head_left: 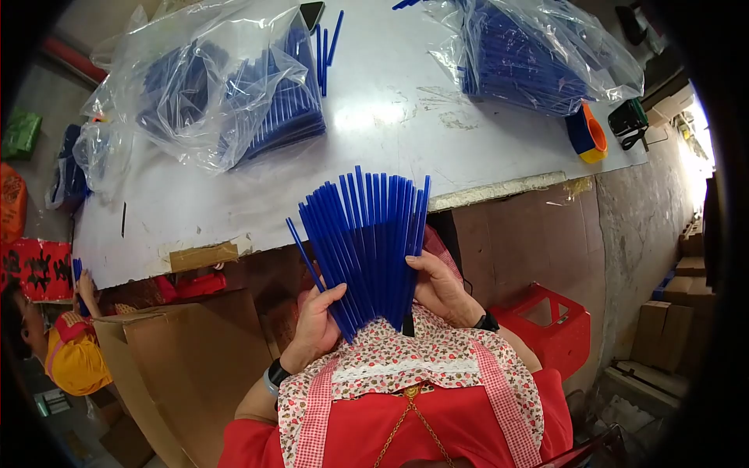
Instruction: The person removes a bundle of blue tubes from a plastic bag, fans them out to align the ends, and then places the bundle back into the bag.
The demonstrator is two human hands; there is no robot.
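Observation:
A fanned bundle of blue plastic straws point(363, 242) is held in front of my apron, its upper ends over the table's near edge. My left hand point(316, 324) grips the bundle's left side low down, thumb across the front. On the opposite side my right hand point(438, 287) clasps it, thumb pressed to the outer straws. One straw at the far left splays apart from the others. The fingers behind the bundle are hidden.
On the white table point(374, 132) lie clear plastic bags of blue straws, one bag point(187, 86) at left and another bag point(530, 54) at right. Orange-and-blue tape rolls point(587, 132) sit at the right edge. A cardboard box point(187, 374), a red stool point(546, 327) and a co-worker point(74, 351) are nearby.

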